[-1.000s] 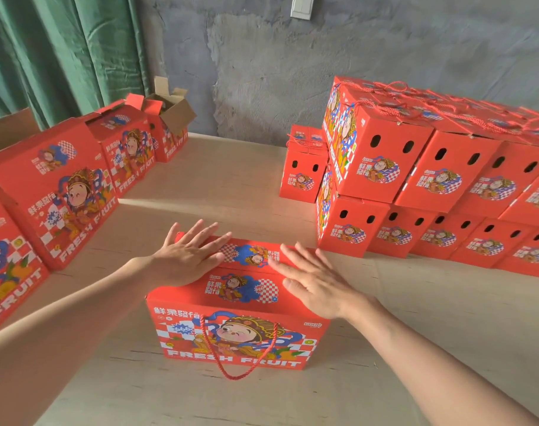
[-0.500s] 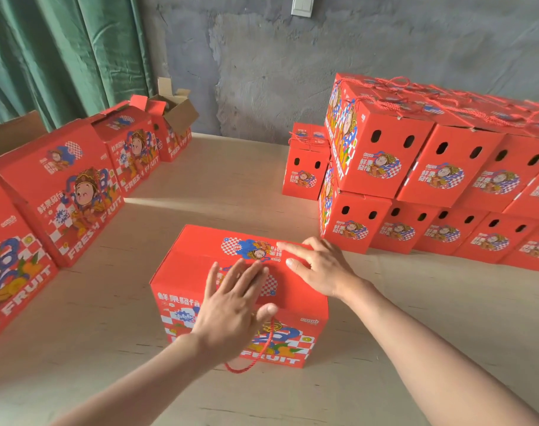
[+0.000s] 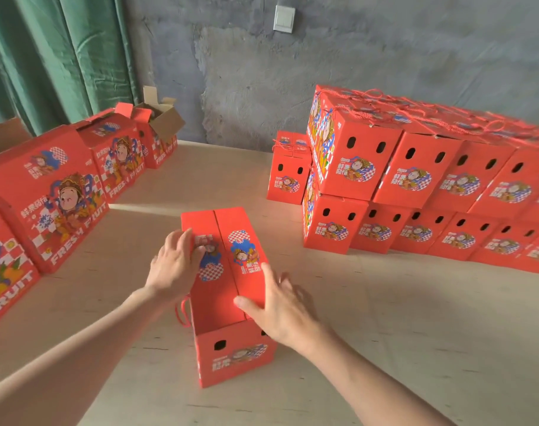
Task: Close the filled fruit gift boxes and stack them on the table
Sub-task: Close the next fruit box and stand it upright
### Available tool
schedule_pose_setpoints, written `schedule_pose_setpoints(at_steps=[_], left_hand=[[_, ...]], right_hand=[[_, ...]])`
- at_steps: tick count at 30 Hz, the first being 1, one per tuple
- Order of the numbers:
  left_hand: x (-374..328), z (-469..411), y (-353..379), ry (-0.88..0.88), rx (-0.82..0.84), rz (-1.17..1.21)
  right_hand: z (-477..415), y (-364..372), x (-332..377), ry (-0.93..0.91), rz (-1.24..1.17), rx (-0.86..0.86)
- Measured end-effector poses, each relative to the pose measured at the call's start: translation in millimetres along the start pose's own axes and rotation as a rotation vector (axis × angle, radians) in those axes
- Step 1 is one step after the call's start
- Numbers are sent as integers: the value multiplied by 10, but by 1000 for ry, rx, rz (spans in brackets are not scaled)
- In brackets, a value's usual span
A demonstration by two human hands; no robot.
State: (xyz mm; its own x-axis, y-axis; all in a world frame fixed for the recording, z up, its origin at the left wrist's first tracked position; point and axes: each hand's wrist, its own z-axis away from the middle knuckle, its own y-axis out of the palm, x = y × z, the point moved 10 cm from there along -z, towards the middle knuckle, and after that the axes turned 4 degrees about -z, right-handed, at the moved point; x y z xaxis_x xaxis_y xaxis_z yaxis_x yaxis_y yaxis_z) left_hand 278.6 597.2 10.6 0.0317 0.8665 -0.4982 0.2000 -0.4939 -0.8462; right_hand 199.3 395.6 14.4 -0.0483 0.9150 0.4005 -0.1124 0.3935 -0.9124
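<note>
Box turn: since half a second ago the gift box [image 3: 222, 290] has swung a quarter turn on the table [image 3: 385, 318]. Its short holed end now faces the person, where the long "FRESH FRUIT" side did.
Left hand: the left hand [image 3: 173, 269] has gone from lying flat on the lid to the left top edge, with fingers curled over it and the thumb on the lid.
Right hand: the right hand [image 3: 280, 309] clasps the near right corner, thumb on top and fingers down the side (blurred, so their exact lie is unclear).
Lid: both flaps lie flat with the seam closed, and the rope handle [image 3: 182, 312] hangs off the left side.
Stack: the stack [image 3: 415, 179], two tiers high, stands well apart to the right.
Doing it well: the lift likely comes next. Grip low on both long sides, keep the box level so the flaps stay shut, and set it holes outward, flush with the row.
</note>
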Motion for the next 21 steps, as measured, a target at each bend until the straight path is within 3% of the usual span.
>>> schedule_pose_setpoints(at_steps=[3,5,7,10,13,15,18,21], left_hand=[[95,381,-257,-7,-205,119],[248,546,-183,-108,-96,72],[372,631,11,-206,93,3],[392,736,302,-335,262,220],[455,765,471,-577,189,674],[422,717,449,-665,87,908],[324,504,136,-575,-115,943],[81,271,-359,-357,-260,831]], right_hand=[[-5,-94,-374,164,-315,-65],[18,201,-581,372,-679,117],[1,487,-515,422,-1011,317],[-179,498,-415,436,-1340,361],[-464,278,-374,421,-1399,185],[-619,151,-336,395,-1260,58],[-711,-17,-314,424,-1124,-104],[-771,-370,-95,287,-1123,-178]])
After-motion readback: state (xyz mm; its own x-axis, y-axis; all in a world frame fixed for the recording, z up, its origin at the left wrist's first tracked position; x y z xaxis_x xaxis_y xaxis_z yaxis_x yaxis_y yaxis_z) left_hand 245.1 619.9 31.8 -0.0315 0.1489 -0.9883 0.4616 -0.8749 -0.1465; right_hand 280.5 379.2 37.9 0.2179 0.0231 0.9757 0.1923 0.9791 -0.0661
